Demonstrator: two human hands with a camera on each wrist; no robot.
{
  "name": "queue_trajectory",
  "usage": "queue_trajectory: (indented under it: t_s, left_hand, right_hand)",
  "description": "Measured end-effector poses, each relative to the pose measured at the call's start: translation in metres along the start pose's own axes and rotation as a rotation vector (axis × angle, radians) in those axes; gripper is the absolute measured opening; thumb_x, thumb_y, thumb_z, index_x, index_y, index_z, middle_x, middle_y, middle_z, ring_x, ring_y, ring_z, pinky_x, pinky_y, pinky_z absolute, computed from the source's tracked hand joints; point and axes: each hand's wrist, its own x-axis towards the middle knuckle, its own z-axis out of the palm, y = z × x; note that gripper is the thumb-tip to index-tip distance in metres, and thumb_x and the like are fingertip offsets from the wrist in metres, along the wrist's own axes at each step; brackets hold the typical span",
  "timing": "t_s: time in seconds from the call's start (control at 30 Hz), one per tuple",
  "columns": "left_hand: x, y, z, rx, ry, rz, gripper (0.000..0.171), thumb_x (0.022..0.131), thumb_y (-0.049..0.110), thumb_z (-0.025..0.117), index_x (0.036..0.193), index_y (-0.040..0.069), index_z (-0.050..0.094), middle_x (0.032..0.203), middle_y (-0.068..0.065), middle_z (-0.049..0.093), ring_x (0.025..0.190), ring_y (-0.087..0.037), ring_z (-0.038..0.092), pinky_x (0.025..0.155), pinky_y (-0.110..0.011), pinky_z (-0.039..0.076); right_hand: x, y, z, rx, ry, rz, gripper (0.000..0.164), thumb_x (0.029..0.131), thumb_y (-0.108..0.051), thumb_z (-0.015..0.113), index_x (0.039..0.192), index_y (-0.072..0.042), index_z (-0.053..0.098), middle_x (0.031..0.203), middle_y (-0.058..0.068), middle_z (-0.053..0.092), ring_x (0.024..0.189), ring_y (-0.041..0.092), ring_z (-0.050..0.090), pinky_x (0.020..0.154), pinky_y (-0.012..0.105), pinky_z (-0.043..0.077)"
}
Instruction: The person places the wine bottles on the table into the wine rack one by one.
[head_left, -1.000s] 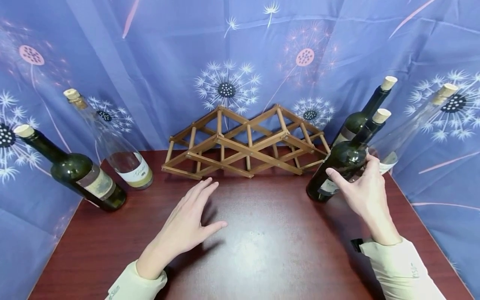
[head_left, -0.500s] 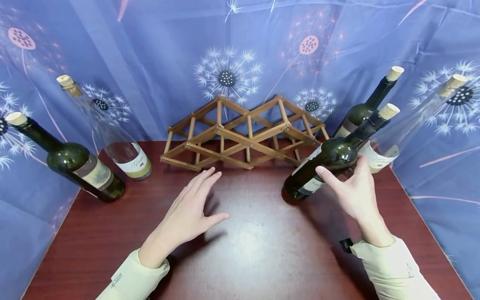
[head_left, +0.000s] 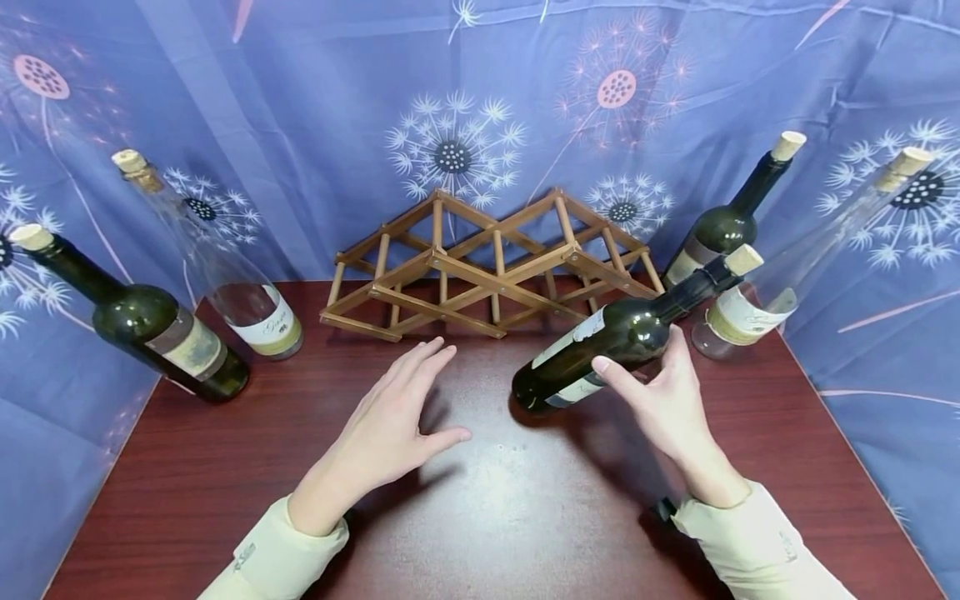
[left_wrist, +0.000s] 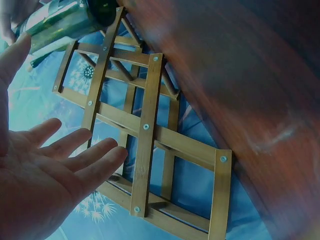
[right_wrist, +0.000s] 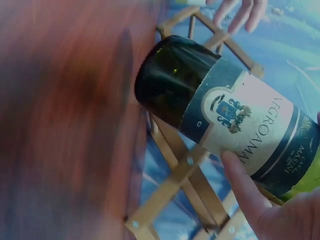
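Note:
My right hand (head_left: 670, 408) grips a dark green wine bottle (head_left: 628, 329) with a cork in its neck. The bottle tilts, its base toward the middle and its neck up to the right; the right wrist view shows its label (right_wrist: 252, 117) and my thumb lying on it. My left hand (head_left: 386, 425) hovers over the table with fingers spread and nothing in it. Behind both hands stands a wooden lattice wine rack (head_left: 491, 275), whose slats also fill much of the left wrist view. The right hand's other fingers are mostly hidden behind the bottle.
At the left stand a corked dark bottle (head_left: 142, 321) and a clear bottle (head_left: 243, 292). Another dark bottle (head_left: 720, 225) and a clear bottle (head_left: 757, 308) stand at the back right. A patterned blue cloth (head_left: 330, 100) hangs behind the reddish-brown table (head_left: 187, 483).
My right hand has carried the dark bottle leftward from beside the other right-hand bottles, tilting it further over. My left hand has shifted slightly right, still spread. The head view has moved a little.

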Motion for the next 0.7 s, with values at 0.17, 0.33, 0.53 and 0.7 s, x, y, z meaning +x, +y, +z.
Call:
queue_trajectory:
  t_s: [0.17,0.33,0.53,0.7]
  left_hand:
    - [0.002,0.003,0.003,0.002,-0.015,0.011,0.098,0.08,0.063,0.072,0.157,0.017,0.031,0.162,0.0,0.025,0.147,-0.023,0.024,0.113,-0.045,0.029]
    - [0.005,0.009,0.007,0.001,-0.032,0.019,0.099,0.08,0.064,0.071,0.157,0.017,0.031,0.162,-0.001,0.025,0.147,-0.023,0.023,0.114,-0.044,0.028]
    - [0.008,0.018,0.013,0.001,-0.071,0.011,0.1,0.079,0.066,0.071,0.158,0.019,0.03,0.161,-0.001,0.025,0.147,-0.025,0.024,0.113,-0.046,0.028]
    - [0.011,0.023,0.019,0.013,-0.07,0.016,0.102,0.076,0.064,0.075,0.157,0.017,0.031,0.16,-0.004,0.029,0.145,-0.027,0.028,0.113,-0.045,0.029]
  right_hand:
    - [-0.008,-0.001,0.012,0.075,-0.03,0.012,0.063,0.085,-0.022,0.079,0.136,-0.011,0.044,0.113,0.003,0.062,0.092,0.011,0.061,0.075,0.02,0.05]
    - [-0.014,-0.003,0.025,0.288,-0.081,0.058,0.061,0.087,-0.013,0.076,0.139,-0.012,0.044,0.12,0.009,0.061,0.101,0.014,0.061,0.082,0.024,0.051]
    - [-0.023,-0.004,0.039,0.505,-0.157,0.121,0.061,0.09,-0.008,0.072,0.141,-0.014,0.04,0.119,0.013,0.06,0.098,0.017,0.066,0.079,0.041,0.057]
    - [-0.031,-0.005,0.052,0.656,-0.196,0.152,0.059,0.091,0.0,0.068,0.141,-0.012,0.04,0.118,0.016,0.062,0.098,0.023,0.068,0.078,0.051,0.055]
